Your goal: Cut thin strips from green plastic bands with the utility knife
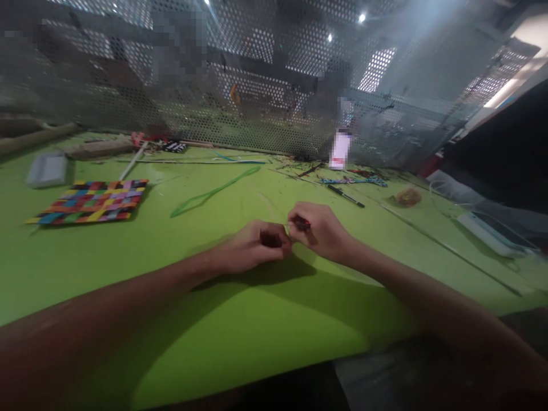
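My left hand and my right hand meet fingertip to fingertip just above the green tabletop. The left fingers are curled in a pinch; what they hold, if anything, is too small to make out. In my right fist sits a small dark and red tool, mostly covered by the fingers, so its kind does not show. A thin pale line runs from it toward the left fingers. Beyond the hands lies a looped green strip.
A colourful woven mat and a greyish box lie left. Toward the back are a black pen, scraps and a pale packet before a perforated screen. A long thin stick and a white device lie right.
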The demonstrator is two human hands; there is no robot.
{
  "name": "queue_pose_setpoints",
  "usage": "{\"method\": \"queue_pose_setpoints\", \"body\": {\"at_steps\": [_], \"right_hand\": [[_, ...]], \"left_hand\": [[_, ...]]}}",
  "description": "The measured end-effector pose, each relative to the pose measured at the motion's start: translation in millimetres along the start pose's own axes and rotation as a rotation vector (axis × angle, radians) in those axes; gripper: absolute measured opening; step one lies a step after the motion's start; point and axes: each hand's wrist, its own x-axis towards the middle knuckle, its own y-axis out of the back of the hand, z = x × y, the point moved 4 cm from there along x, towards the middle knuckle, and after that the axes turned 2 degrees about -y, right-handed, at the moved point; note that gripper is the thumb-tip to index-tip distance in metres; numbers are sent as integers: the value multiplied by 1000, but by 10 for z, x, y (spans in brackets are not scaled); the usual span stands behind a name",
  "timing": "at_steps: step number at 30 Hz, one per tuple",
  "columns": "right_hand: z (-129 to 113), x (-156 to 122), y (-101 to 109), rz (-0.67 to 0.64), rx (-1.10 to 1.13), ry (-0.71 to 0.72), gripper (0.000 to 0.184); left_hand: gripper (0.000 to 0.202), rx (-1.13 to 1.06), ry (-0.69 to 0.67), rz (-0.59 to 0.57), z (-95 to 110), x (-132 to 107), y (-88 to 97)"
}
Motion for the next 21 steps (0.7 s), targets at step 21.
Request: {"method": "queue_pose_setpoints", "body": {"at_steps": [21], "right_hand": [[-41, 15, 195, 38, 92, 116, 3]], "left_hand": [[42, -147, 77, 128, 21, 19, 52]]}}
